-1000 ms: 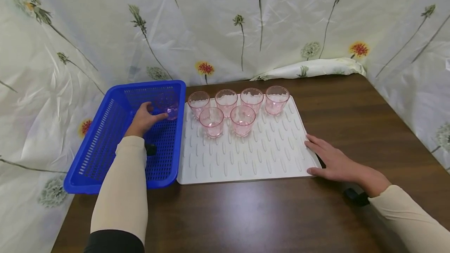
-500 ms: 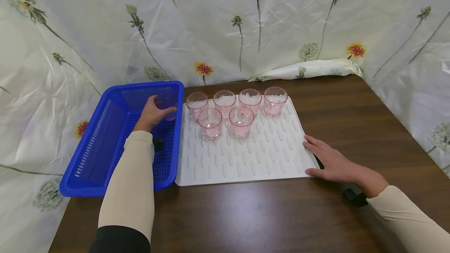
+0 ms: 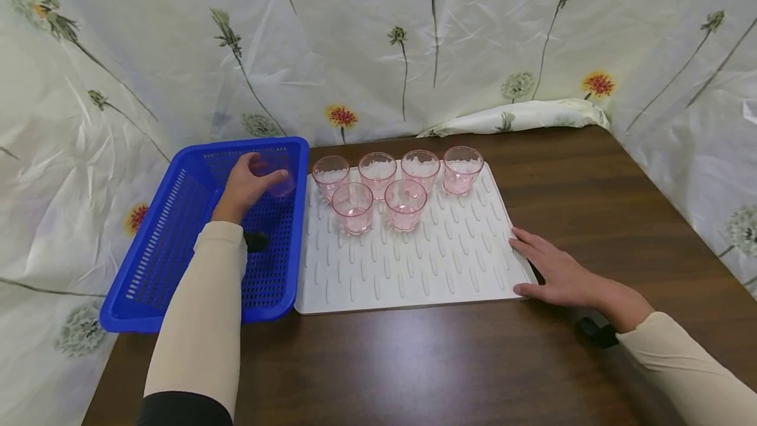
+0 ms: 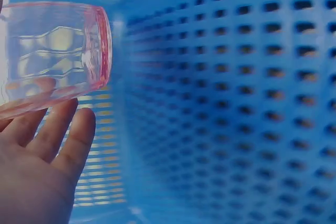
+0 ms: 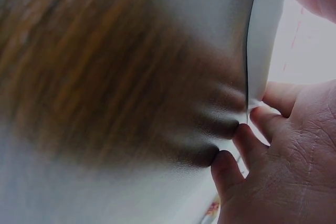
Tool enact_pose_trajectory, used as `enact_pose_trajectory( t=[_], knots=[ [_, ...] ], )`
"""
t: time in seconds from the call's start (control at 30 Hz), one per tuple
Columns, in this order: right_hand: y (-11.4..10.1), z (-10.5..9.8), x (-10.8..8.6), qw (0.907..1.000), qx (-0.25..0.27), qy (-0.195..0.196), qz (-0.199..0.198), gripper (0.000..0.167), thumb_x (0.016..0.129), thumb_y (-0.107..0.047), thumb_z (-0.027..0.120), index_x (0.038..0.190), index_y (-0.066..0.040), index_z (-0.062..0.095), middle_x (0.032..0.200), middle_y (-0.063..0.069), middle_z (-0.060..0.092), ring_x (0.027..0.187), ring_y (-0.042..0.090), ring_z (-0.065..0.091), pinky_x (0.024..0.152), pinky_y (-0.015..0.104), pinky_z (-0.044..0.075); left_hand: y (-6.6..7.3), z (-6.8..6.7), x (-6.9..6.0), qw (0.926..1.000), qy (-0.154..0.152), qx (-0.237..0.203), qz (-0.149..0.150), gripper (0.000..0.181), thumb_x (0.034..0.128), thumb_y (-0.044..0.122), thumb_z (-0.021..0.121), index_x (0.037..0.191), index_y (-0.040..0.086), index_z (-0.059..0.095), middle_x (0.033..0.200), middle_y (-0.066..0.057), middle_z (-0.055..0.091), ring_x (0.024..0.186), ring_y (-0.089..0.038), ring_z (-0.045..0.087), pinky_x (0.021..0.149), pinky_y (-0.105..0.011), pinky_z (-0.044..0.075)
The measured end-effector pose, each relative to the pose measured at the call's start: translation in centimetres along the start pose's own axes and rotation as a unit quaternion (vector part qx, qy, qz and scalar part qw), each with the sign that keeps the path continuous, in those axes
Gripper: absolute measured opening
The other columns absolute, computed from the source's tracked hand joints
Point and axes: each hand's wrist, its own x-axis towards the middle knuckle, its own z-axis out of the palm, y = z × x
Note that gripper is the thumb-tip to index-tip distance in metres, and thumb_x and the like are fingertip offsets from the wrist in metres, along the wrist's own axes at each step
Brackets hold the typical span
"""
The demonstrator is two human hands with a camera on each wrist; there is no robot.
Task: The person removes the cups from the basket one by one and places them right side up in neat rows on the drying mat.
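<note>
Inside the blue basket, my left hand (image 3: 241, 187) grips a clear pink glass (image 3: 282, 183) between thumb and fingers. The left wrist view shows this glass (image 4: 58, 51) close up, its thick base toward the basket floor and the fingers along its side. Several matching pink glasses stand upright on the white ribbed tray (image 3: 414, 275); one front glass (image 3: 353, 209) is near the tray's left half. My right hand (image 3: 562, 275) rests at the tray's right edge, thumb by the near corner. In the right wrist view its fingertips touch the tray's edge (image 5: 257, 45) and the table.
The blue perforated basket (image 3: 138, 321) stands at the left, close against the tray's left side. Brown wooden table (image 3: 408, 367) shows in front and to the right. Flowered sheeting (image 3: 355, 38) hangs behind, with a rolled fold (image 3: 532, 115) at the back edge.
My left hand moves right within the basket, then back left, with the glass now slightly higher. The view shifts a little. The right hand and the glasses on the tray stay put.
</note>
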Motion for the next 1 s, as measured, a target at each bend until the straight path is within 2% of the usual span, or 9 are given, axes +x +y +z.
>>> enact_pose_trajectory(
  t=[0.17, 0.4, 0.53, 0.63, 0.7, 0.8, 0.9, 1.0],
  knots=[
    [0.1, 0.0, 0.0, 1.0, -0.002, 0.004, -0.003, 0.085, 0.085, -0.042, 0.071, 0.148, 0.004, 0.037, 0.157, 0.027, 0.028, 0.139, 0.047, 0.032, 0.103, 0.069, 0.037, 1.9, -1.2, -0.5, 0.9993, -0.006, 0.003, 0.038, 0.09, 0.0891, 0.04, 0.071, 0.156, 0.003, 0.023, 0.155, -0.022, 0.041, 0.141, -0.04, 0.044, 0.116, -0.055, 0.037],
    [0.2, 0.2, 0.1, 1.0, -0.008, 0.001, -0.005, 0.086, 0.085, -0.043, 0.071, 0.148, 0.004, 0.037, 0.157, 0.027, 0.029, 0.139, 0.047, 0.032, 0.103, 0.069, 0.038, 4.8, -1.3, -0.8, 0.9975, 0.007, 0.008, 0.069, 0.088, 0.0865, 0.045, 0.073, 0.154, 0.009, 0.029, 0.151, -0.017, 0.047, 0.136, -0.036, 0.049, 0.112, -0.054, 0.042],
    [0.2, 0.3, 0.1, 0.9999, -0.009, 0.004, -0.009, 0.085, 0.085, -0.043, 0.071, 0.147, 0.004, 0.038, 0.156, 0.027, 0.03, 0.138, 0.047, 0.033, 0.102, 0.068, 0.039, 7.3, -1.1, -1.5, 0.9958, 0.025, -0.004, 0.088, 0.088, 0.0863, 0.048, 0.072, 0.155, 0.013, 0.028, 0.151, -0.012, 0.048, 0.136, -0.031, 0.049, 0.111, -0.052, 0.043],
    [0.3, 0.2, 0.0, 0.9999, -0.006, 0.007, -0.01, 0.085, 0.085, -0.042, 0.072, 0.147, 0.005, 0.038, 0.156, 0.027, 0.03, 0.138, 0.048, 0.033, 0.102, 0.068, 0.038, 9.9, -0.5, -2.1, 0.9937, 0.037, -0.012, 0.105, 0.087, 0.0861, 0.049, 0.071, 0.155, 0.016, 0.029, 0.15, -0.01, 0.048, 0.134, -0.028, 0.049, 0.11, -0.049, 0.046],
    [0.3, 0.2, 0.0, 0.9999, -0.005, 0.009, -0.01, 0.085, 0.085, -0.042, 0.072, 0.147, 0.005, 0.038, 0.156, 0.027, 0.029, 0.138, 0.048, 0.033, 0.102, 0.069, 0.038, 11.8, 0.3, -2.6, 0.9917, 0.04, -0.023, 0.12, 0.087, 0.0858, 0.048, 0.072, 0.155, 0.017, 0.029, 0.15, -0.008, 0.048, 0.133, -0.026, 0.048, 0.108, -0.047, 0.047],
    [0.4, 0.2, 0.0, 0.9999, -0.005, 0.008, -0.009, 0.085, 0.085, -0.042, 0.071, 0.147, 0.005, 0.037, 0.157, 0.027, 0.029, 0.138, 0.047, 0.032, 0.102, 0.069, 0.037, 14.7, 2.3, -3.4, 0.9871, 0.037, -0.053, 0.146, 0.087, 0.0846, 0.045, 0.074, 0.154, 0.018, 0.029, 0.149, -0.006, 0.049, 0.13, -0.023, 0.049, 0.105, -0.043, 0.049],
    [0.3, 0.1, 0.1, 0.9999, -0.005, 0.01, -0.01, 0.086, 0.084, -0.042, 0.071, 0.147, 0.005, 0.037, 0.156, 0.028, 0.029, 0.138, 0.047, 0.032, 0.102, 0.07, 0.037, 17.1, 5.2, -4.2, 0.9809, 0.016, -0.094, 0.169, 0.086, 0.0834, 0.041, 0.077, 0.153, 0.017, 0.031, 0.147, -0.005, 0.05, 0.127, -0.022, 0.051, 0.101, -0.038, 0.051],
    [0.2, 0.2, 0.1, 0.9998, -0.005, 0.012, -0.012, 0.086, 0.084, -0.042, 0.071, 0.147, 0.005, 0.038, 0.156, 0.028, 0.029, 0.138, 0.047, 0.032, 0.102, 0.07, 0.038, 18.5, 8.4, -5.1, 0.9771, -0.013, -0.113, 0.18, 0.086, 0.0825, 0.038, 0.079, 0.152, 0.016, 0.032, 0.146, -0.003, 0.051, 0.127, -0.021, 0.051, 0.1, -0.036, 0.052]
  ],
)
